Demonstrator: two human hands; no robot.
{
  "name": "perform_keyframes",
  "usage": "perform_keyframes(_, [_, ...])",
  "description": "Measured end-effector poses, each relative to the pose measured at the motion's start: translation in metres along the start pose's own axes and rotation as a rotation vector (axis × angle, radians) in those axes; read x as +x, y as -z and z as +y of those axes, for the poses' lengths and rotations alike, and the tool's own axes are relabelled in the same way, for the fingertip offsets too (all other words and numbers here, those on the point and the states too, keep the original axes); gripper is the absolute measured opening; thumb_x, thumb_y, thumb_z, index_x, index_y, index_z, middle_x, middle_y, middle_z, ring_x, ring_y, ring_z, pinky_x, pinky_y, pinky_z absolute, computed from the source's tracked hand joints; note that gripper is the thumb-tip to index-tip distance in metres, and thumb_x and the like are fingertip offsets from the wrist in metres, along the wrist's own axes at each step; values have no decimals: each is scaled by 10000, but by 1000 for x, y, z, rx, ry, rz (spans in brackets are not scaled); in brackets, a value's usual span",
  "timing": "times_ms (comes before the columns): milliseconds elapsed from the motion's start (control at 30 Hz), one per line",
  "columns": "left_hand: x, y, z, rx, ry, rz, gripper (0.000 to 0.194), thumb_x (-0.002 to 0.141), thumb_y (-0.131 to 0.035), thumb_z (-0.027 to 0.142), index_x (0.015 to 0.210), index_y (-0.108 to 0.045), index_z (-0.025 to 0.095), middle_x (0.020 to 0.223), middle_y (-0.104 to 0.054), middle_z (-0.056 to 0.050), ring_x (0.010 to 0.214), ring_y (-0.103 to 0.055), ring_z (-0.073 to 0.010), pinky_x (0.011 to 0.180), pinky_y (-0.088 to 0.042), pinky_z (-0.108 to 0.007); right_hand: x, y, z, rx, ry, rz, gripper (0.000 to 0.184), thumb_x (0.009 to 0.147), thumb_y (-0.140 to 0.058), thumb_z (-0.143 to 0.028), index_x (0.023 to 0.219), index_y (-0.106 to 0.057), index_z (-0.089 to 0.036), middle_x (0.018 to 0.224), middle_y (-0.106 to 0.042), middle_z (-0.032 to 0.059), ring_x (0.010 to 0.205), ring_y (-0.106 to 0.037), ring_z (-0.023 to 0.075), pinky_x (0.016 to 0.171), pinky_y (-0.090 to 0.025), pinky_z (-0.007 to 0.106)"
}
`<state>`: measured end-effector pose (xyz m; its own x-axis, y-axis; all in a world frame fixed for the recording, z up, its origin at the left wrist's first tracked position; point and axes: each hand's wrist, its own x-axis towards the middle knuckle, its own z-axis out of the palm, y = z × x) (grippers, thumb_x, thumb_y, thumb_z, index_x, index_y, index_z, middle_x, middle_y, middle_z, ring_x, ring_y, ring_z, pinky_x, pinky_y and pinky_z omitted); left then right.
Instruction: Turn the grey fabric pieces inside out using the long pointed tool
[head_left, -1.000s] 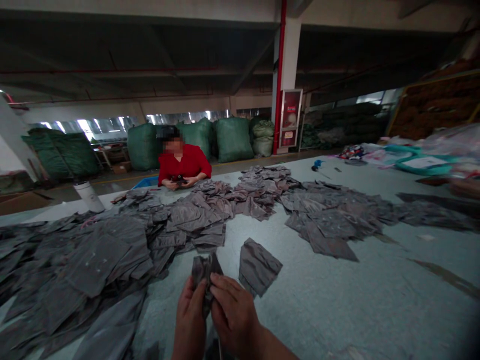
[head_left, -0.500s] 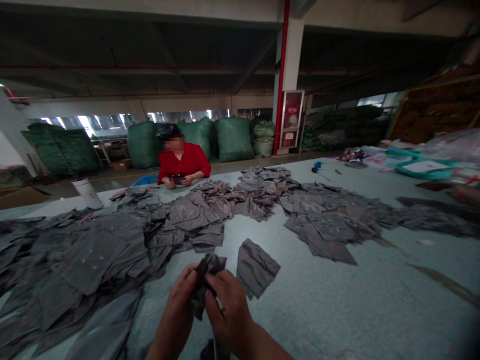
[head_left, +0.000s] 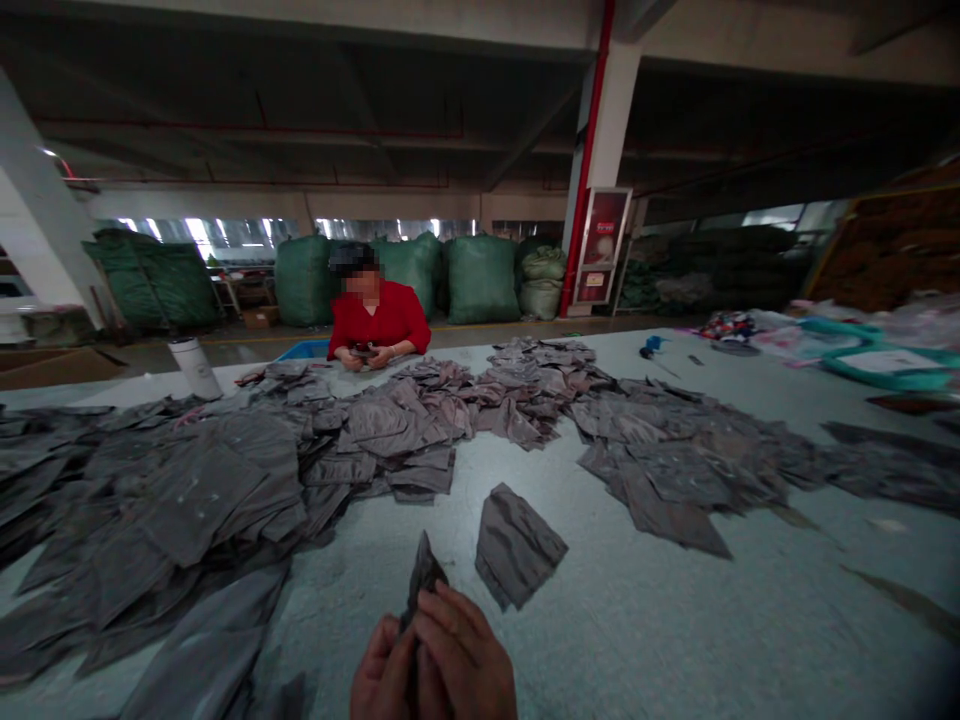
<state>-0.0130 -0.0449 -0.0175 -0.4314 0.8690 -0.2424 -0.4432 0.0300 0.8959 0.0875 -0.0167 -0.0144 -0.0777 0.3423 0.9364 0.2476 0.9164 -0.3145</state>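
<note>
Both my hands come together low in the middle of the view, pinching one dark grey fabric piece point(head_left: 425, 568). My left hand point(head_left: 381, 665) is closed on its lower left side, and my right hand point(head_left: 466, 645) grips it from the right. A pointed fold of the cloth sticks up above my fingers; the rest is hidden by them. Just beyond my right hand, a single grey fabric piece point(head_left: 517, 548) lies flat on the pale table point(head_left: 645, 620).
Heaps of grey fabric pieces point(head_left: 217, 480) spread along the left, with another heap point(head_left: 660, 450) to the right. A white bottle point(head_left: 195, 368) stands at the far left edge. Across the table sits a person in a red top point(head_left: 382, 325). A blue-handled tool point(head_left: 654, 345) lies far right.
My hands have drawn closer together and lower, and the cloth between them is now folded to an upright point. The view has shifted slightly.
</note>
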Motion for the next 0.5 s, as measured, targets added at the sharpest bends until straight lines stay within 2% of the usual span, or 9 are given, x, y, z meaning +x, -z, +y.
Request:
perform_keyframes(100, [-5,8,-4,32,7,0,241,410,-779,292,570,-606,243,633,-665,-11,669,-613,-218,559,-496,-287,5,3,-1,59,-70,-59,315,768,-431,-93,1064,-497,-177,877,-614,101,821,-579,210,714,-519,354])
perform_keyframes(167, [-6,9,4,40,-5,-30,251,484,-745,351,673,-631,232,708,-676,-21,737,-615,-223,613,-491,-294,7,3,-3,77,-124,-62,312,761,-435,-85,1054,-497,-173,855,-599,100,786,-568,206,678,-517,344])
perform_keyframes(267, [-1,2,34,81,-86,-74,390,549,-702,413,876,-613,220,887,-671,-34,851,-602,-223,699,-465,-294,7,1,-8,87,-139,-33,306,765,-430,-71,1049,-495,-164,857,-587,101,781,-553,198,667,-512,331])
perform_keyframes(333, [7,-10,57,116,-198,-67,427,636,-621,458,986,-574,218,1071,-616,-47,1001,-545,-214,765,-437,-278,6,-1,-12,88,-127,-24,303,771,-426,-60,1051,-494,-155,871,-585,102,798,-547,196,682,-509,334])
perform_keyframes(367, [11,-18,66,155,-226,-131,436,671,-588,458,1027,-554,209,1090,-606,-60,1026,-530,-208,789,-424,-278,5,-1,-13,88,-118,-19,296,775,-421,-56,1044,-498,-152,864,-587,99,801,-546,196,685,-509,335])
perform_keyframes(433, [18,-36,74,279,-178,-254,405,684,-591,427,1007,-559,184,946,-661,-66,895,-588,-179,699,-438,-238,3,-1,-15,77,-107,-1,280,784,-407,-54,1028,-510,-146,840,-596,94,814,-548,199,693,-509,335])
perform_keyframes(500, [21,-50,67,349,-71,-338,351,681,-599,406,929,-573,160,641,-665,-27,600,-597,-139,522,-414,-203,0,2,-15,53,-88,6,267,790,-404,-66,1019,-519,-141,814,-607,91,816,-554,200,695,-513,330])
